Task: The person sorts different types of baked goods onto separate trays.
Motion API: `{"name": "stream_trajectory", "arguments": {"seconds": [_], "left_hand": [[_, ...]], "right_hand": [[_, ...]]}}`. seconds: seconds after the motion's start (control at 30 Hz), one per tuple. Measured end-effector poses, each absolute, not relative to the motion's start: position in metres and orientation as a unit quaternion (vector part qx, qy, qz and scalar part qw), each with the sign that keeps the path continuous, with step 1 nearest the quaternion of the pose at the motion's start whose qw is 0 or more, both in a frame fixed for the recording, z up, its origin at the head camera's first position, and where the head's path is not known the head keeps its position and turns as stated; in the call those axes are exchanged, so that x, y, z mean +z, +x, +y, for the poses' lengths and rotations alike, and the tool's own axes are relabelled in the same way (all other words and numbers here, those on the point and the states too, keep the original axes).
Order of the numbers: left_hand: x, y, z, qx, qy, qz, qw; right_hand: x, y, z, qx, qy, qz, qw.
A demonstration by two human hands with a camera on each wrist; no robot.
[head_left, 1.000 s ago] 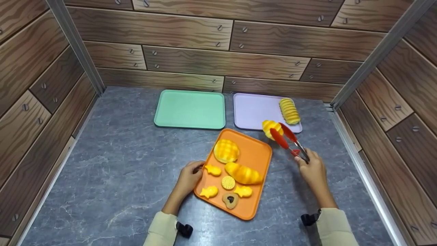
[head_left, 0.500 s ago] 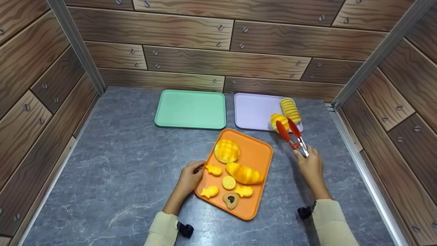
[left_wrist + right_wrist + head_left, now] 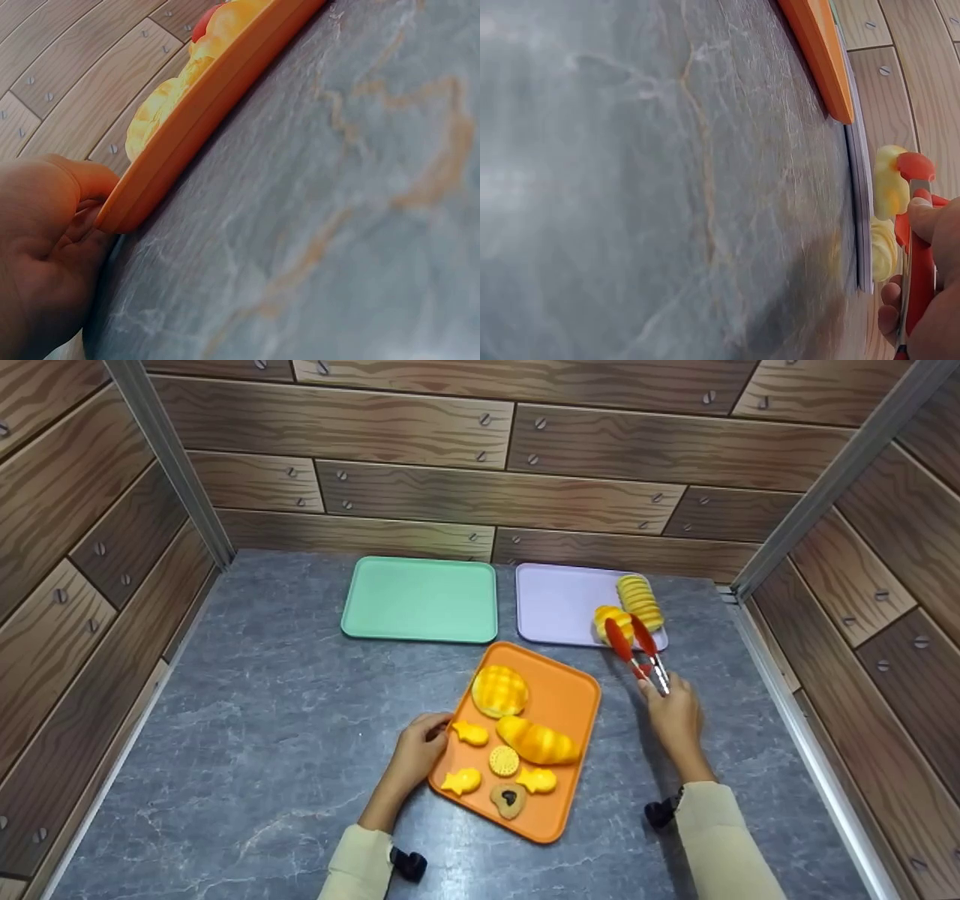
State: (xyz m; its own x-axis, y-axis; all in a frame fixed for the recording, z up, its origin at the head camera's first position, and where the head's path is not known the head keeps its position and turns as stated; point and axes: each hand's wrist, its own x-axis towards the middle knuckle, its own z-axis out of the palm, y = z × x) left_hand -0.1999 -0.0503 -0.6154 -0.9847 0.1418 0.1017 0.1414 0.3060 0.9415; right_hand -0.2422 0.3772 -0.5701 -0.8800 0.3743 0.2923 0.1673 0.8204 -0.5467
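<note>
My left hand (image 3: 415, 748) grips the left edge of an orange tray (image 3: 566, 690), the rim pinched between thumb and fingers in the left wrist view. My right hand (image 3: 677, 720) holds red-tipped metal tongs (image 3: 619, 640). Between the tong tips is a small ridged yellow toy bread roll (image 3: 606, 619), over the front right of the lilac tray (image 3: 555, 604); whether it touches the tray I cannot tell. Beside it on that tray lies a longer ridged bread (image 3: 640, 602). The orange tray bears a round checkered bun (image 3: 500, 691) and a toy croissant (image 3: 538, 741).
Also on the orange tray are several fish-shaped crackers (image 3: 462, 781), a round cracker (image 3: 503, 761) and a heart-centred cookie (image 3: 508, 801). A green tray (image 3: 420, 600) lies at the back, left of the lilac one. Wood-patterned walls (image 3: 420, 495) enclose the grey marbled table (image 3: 262, 720).
The tongs have carried the roll rightward and slightly back, from the lilac tray's front edge to over the tray next to the long bread. My left hand and the orange tray stay put.
</note>
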Motion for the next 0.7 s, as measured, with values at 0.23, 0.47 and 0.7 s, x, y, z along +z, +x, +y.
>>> {"name": "stream_trajectory", "arguments": {"seconds": [0.23,0.47,0.7], "left_hand": [[-0.614,-0.201,-0.052,0.587,0.085,0.805,0.002],[-0.614,-0.201,-0.053,0.587,0.081,0.806,0.004],[-0.615,-0.200,-0.051,0.586,0.083,0.806,0.008]], "right_hand": [[-0.570,-0.255,0.374,0.269,-0.155,-0.931,0.191],[-0.576,-0.267,0.370,0.268,-0.152,-0.934,0.178],[-0.578,-0.266,0.375,0.265,-0.155,-0.935,0.178]]}}
